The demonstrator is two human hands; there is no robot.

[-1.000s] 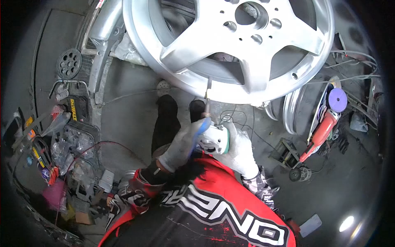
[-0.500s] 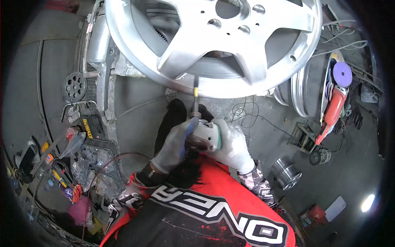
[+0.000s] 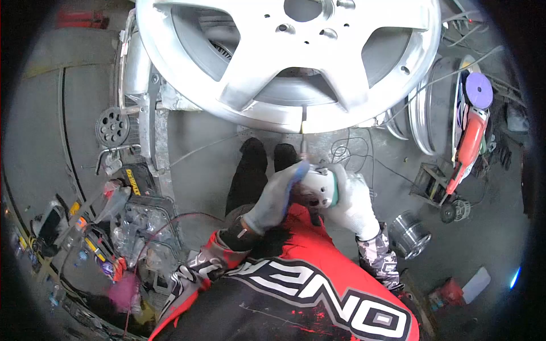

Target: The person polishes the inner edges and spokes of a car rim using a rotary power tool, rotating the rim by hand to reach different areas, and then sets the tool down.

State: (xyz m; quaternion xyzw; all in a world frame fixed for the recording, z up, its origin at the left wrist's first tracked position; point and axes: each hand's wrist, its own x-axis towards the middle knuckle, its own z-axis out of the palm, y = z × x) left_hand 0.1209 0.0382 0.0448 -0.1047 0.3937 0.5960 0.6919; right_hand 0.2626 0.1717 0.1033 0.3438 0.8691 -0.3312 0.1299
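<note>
A silver alloy wheel (image 3: 341, 68) with broad spokes fills the top of the view. Both gloved hands are closed around a die grinder (image 3: 319, 184), whose thin shaft (image 3: 304, 149) points up at the wheel. Its slim tip overlaps the lower rim; I cannot tell exactly where it touches. My left hand (image 3: 278, 196) wraps the tool from the left, close to the shaft. On the other side, my right hand (image 3: 351, 202) grips the body beside a green band. The palms hide part of the grinder.
At right, a red polisher (image 3: 471, 142) with a purple pad hangs by more wheel rims (image 3: 421, 122). A metal cylinder (image 3: 410, 234) stands on the floor, where cables (image 3: 350, 148) lie coiled. Plastic bags and tools (image 3: 139, 227) crowd the left beside a metal frame (image 3: 149, 113).
Both hands and the die grinder have moved right along the wheel's lower rim. The camera view has shifted slightly too. The grip looks the same.
</note>
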